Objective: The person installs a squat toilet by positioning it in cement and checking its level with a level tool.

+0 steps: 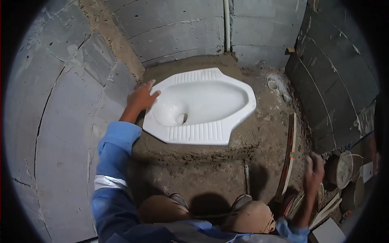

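A white ceramic squat toilet pan [210,101] lies on a raised bed of wet mortar [194,153], its drain hole toward the left end. My left hand [142,96] grips the pan's left rim, thumb on the upper face and fingers at the edge. Out to the right, my right hand [314,174] is raised off the floor with its fingers loosely stretched, slightly blurred, and nothing visible in them. It is nearest to a bucket [344,170] and a long spirit level [290,156] with a small green vial.
Grey block walls [60,121] close in on the left, back and right. A vertical pipe [227,28] runs down the back wall. An open pipe end [272,85] sits in the rough floor. A handled tool [247,180] lies by my feet; boards [326,210] lie lower right.
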Action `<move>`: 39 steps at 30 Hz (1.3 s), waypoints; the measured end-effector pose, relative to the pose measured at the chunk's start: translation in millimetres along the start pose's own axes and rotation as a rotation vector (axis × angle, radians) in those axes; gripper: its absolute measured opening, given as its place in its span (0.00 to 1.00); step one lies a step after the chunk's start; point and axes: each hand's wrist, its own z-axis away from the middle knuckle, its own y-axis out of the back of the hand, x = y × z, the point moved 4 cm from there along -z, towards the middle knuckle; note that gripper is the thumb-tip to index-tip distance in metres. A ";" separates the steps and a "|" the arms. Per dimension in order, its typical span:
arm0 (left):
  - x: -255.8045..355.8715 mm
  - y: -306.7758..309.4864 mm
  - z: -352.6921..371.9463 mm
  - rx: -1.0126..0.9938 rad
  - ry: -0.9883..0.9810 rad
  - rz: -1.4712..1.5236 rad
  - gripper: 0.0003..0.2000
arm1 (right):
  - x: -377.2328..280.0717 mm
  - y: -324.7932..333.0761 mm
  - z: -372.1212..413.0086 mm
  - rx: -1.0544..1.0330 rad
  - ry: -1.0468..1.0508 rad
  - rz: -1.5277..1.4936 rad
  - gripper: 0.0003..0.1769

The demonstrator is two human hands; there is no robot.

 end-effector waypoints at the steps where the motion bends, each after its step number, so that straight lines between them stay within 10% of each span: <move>1: 1.6 -5.7 -3.2 -0.111 0.025 -0.019 0.35 | -22.5 -34.6 -25.0 -0.074 0.097 -0.017 0.14; 6: 38.0 -56.5 -42.7 -0.070 -0.262 -0.062 0.36 | -102.8 -202.7 -123.5 -0.440 0.047 -0.121 0.31; 11: 105.3 -92.9 -81.3 -0.102 -0.360 -0.005 0.39 | -107.8 -294.9 -164.6 -0.357 0.074 -0.046 0.35; 33: 92.0 -102.1 -115.9 -0.099 -0.429 0.214 0.39 | -124.9 -324.2 -181.2 -0.387 0.304 0.039 0.28; 39: 6.3 -91.5 -52.7 0.107 -0.169 0.082 0.40 | -86.7 -321.4 -188.5 -0.379 -0.003 -0.577 0.28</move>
